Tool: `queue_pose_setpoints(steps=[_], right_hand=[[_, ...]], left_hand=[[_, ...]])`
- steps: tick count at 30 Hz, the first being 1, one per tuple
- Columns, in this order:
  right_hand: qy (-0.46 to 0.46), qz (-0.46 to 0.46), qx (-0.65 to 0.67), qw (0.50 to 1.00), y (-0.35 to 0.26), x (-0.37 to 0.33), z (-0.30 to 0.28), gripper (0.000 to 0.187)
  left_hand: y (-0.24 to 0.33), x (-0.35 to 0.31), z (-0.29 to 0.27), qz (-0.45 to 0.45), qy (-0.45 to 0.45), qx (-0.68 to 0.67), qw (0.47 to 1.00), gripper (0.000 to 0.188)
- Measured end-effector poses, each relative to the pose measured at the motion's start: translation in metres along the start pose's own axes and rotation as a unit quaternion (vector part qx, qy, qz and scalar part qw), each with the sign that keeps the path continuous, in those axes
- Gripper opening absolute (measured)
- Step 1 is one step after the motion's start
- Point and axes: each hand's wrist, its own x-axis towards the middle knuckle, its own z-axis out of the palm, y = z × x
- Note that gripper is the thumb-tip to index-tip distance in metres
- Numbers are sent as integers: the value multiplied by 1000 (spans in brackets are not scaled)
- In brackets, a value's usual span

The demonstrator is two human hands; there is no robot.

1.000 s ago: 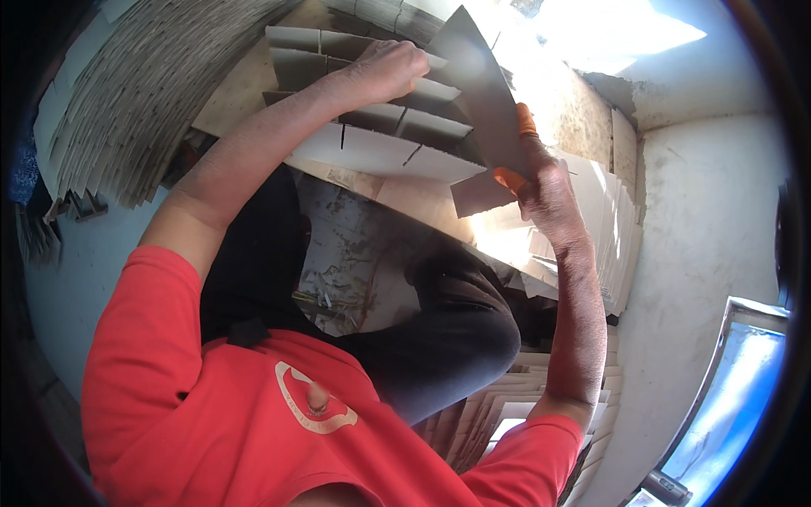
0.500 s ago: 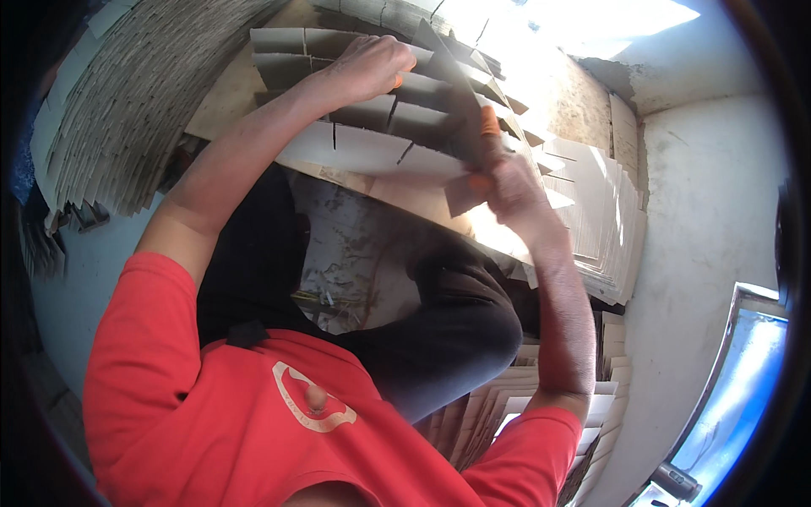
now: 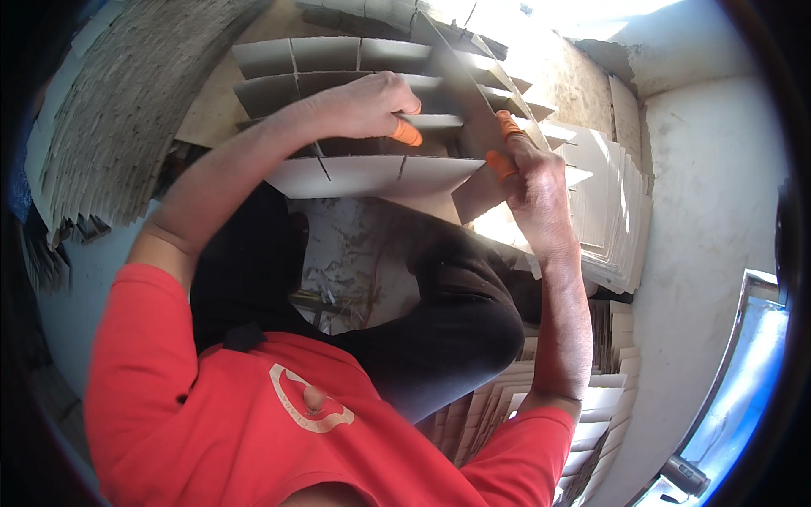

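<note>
I see grey slotted cardboard divider grid (image 3: 355, 118) on brown board, ahead of knees; four long strips visible, one cross strip. My left hand (image 3: 363, 106) rests curled on grid top, orange fingertip cover showing. My right hand (image 3: 532, 182) grips grey cardboard cross strip (image 3: 465, 110), two orange covers. Fanned strip stacks crowd left (image 3: 101, 127) and right (image 3: 608, 211); little room between

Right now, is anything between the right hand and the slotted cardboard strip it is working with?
Nothing visible. The right hand already grips the cardboard strip, which stands across the divider grid. The left hand rests on the grid beside it.
</note>
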Motion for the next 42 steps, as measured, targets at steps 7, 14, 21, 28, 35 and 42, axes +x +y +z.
queue_pose_setpoints(steps=[7,14,21,28,35,42], right_hand=[[-10,23,-11,1000,4,-23,19,54],[11,24,85,996,14,-23,22,58],[90,49,41,994,8,-28,33,44],[93,128,141,977,15,-31,35,44],[112,110,61,986,14,-33,32,46],[96,84,-9,992,14,-35,39,42]], left_hand=[[48,-36,-20,273,154,165,935,29],[-8,-45,51,-188,-115,-560,798,50],[-21,-28,124,-129,-27,-602,788,61],[11,36,163,-21,25,-820,571,36],[14,64,183,-135,105,-846,505,28],[-17,65,210,-193,177,-738,622,29]])
